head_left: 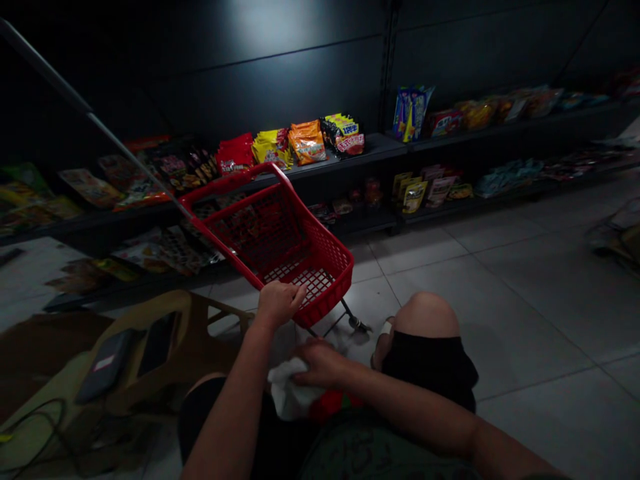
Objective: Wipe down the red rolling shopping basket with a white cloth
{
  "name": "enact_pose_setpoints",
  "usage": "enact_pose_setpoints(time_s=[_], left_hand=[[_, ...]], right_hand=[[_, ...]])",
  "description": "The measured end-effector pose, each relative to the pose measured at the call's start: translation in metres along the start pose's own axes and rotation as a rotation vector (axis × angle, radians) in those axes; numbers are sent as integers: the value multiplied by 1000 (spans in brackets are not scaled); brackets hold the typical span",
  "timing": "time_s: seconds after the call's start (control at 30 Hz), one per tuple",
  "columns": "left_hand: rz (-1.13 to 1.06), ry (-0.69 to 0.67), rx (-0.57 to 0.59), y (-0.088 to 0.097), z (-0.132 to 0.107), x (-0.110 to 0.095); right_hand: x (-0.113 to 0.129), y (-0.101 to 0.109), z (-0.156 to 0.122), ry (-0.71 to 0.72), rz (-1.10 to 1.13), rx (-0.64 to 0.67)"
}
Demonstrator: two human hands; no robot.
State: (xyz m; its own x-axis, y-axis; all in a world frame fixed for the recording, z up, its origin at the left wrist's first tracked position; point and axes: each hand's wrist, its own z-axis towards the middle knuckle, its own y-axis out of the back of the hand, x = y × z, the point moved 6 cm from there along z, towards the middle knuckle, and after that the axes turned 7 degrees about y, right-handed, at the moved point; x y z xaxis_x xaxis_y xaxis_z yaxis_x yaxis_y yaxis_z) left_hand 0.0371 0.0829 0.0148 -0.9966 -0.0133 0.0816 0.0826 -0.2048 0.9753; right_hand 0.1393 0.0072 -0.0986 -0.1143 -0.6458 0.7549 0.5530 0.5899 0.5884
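A small red shopping cart with a mesh basket stands in front of me, tilted in the view. The basket holds nothing that I can see. My left hand is closed over the near rim of the basket. Below it, close to my lap, my right hand grips a crumpled white cloth; its fingers are slightly blurred. Under the right forearm shows something red and green, mostly hidden, whose kind I cannot make out.
Dark shelves with snack packets run behind the cart. A brown plastic stool at the left bears a dark phone and a flat grey device. A cable lies lower left. Pale floor tiles extend right.
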Motion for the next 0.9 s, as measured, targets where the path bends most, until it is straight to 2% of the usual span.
enact_pose_setpoints(time_s=[0.07,0.13,0.2,0.27,0.33,0.4,0.5,0.6,0.7,0.77,0.83,0.9], left_hand=[[-8,-3,3,1,-2,0],[-17,-7,9,1,-3,-1],[-23,-1,16,1,-2,-1],[-23,13,19,0,0,-3],[-25,25,17,-1,3,-7],[-28,24,15,-1,5,-10],[-34,19,12,0,7,-14],[-41,18,4,1,7,-15],[-46,15,-4,1,6,-15],[-49,13,-8,1,6,-15],[-52,13,-12,0,6,-15],[-53,16,-15,0,6,-15]], right_hand=[[-17,20,-10,-142,67,-121],[-44,50,-23,-332,182,-384],[-66,70,-36,-528,344,-675],[-76,72,-43,-653,532,-906],[-71,61,-38,-670,666,-1027],[-59,47,-28,-614,689,-1068],[-50,33,-20,-549,569,-1088],[-66,23,-28,-585,525,-1077],[-96,8,-46,-724,766,-1111],[-108,0,-51,-819,954,-1154],[-106,-2,-45,-841,1069,-1172],[-93,4,-31,-794,1139,-1175]])
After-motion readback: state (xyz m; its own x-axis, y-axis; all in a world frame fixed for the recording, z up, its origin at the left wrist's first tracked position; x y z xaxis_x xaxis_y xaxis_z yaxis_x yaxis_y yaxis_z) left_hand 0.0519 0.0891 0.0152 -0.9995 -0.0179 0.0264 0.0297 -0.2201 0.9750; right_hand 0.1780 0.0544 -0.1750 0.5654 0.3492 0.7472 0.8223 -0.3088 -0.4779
